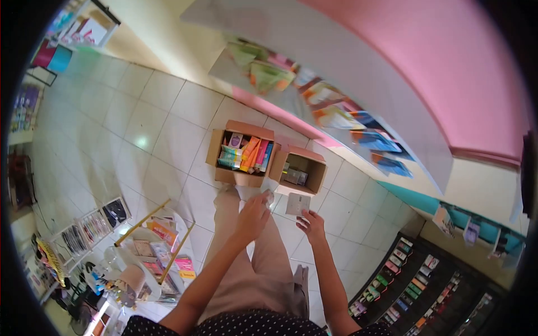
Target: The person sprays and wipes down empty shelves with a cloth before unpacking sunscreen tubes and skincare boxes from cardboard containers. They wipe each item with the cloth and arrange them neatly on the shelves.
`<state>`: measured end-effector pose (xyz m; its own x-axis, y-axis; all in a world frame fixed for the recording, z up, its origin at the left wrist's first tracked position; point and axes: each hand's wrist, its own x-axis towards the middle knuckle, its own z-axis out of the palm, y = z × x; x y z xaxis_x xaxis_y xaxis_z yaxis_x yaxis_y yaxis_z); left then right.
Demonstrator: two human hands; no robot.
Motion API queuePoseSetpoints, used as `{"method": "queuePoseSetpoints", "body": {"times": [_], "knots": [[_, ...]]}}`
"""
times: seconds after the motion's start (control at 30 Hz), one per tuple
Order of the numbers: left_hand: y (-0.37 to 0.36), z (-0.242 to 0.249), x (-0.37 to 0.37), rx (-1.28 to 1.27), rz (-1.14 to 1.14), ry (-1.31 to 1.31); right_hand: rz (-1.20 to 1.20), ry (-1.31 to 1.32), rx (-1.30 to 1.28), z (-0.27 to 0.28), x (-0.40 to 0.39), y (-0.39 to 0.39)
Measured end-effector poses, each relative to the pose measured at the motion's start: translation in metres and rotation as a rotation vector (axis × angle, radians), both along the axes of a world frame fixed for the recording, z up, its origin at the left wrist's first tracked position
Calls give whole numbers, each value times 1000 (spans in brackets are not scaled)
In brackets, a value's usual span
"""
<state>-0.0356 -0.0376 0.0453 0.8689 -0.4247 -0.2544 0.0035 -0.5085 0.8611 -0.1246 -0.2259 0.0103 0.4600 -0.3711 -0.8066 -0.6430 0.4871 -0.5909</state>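
My right hand point(311, 225) grips the lower edge of a flat, pale grey square packet point(298, 204) with small dark print on it. To its left, my left hand point(255, 215) has its fingers curled together near a small whitish, see-through blur point(269, 197); what it holds, if anything, I cannot make out. Just beyond my hands, an open cardboard box point(245, 180) on the floor is packed with colourful tubes and cartons, among them orange tubes point(250, 154). Beside it on the right, a smaller open cardboard box point(318, 168) has a few small greyish boxes point(295, 176) at its bottom.
White tiles cover the floor point(168, 134). A wall shelf point(291, 103) with colourful packets runs overhead across the upper right. At lower right stands a dark display rack point(414, 280) of small products. A white stand with gold rails point(143, 221) holds packets on the left.
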Motion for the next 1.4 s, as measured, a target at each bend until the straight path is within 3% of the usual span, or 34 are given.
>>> {"method": "queuePoseSetpoints", "body": {"times": [0.07,0.1,0.17,0.2,0.27,0.3,0.4,0.47,0.53,0.67,0.73,0.8,0.87,0.9,0.97,1.07,1.13,1.2,1.4], "knots": [[21,-72,-54,126,-4,51,-265,194,303,-85,-22,-17],[30,-101,-76,173,-22,108,-260,204,302,-120,-20,-23],[47,-130,-97,269,-205,404,-498,309,172,-191,-12,-32],[48,-137,-101,268,-203,434,-485,301,56,-228,-7,-39],[41,-140,-99,506,-610,67,-399,297,-146,-274,12,-44],[40,-148,-95,509,-606,78,-315,236,-216,-300,20,-45],[34,-162,-84,567,-472,111,-209,402,-334,-380,35,-57],[34,-166,-76,583,-501,97,-214,292,-272,-435,22,-69],[38,-169,-71,590,-478,79,-86,568,-490,-504,2,-96],[47,-160,-79,547,-441,91,-252,606,-465,-434,30,-71],[50,-153,-85,535,-438,129,145,381,-740,-394,36,-59],[57,-145,-87,529,-443,152,291,88,-824,-299,62,-21],[64,-141,-87,348,-232,219,322,-136,-788,-211,81,7],[65,-146,-89,338,-234,196,309,-157,-772,-162,98,24],[67,-156,-86,-38,243,247,350,-311,-850,-76,127,45],[59,-105,27,-158,337,-8,546,-638,-1334,23,166,48],[48,-55,107,-216,436,-108,546,-726,-1549,70,184,46],[44,-34,182,-379,410,-349,521,-808,-1609,92,200,46],[33,21,318,-611,347,-448,603,-896,-1707,114,271,65]]}}
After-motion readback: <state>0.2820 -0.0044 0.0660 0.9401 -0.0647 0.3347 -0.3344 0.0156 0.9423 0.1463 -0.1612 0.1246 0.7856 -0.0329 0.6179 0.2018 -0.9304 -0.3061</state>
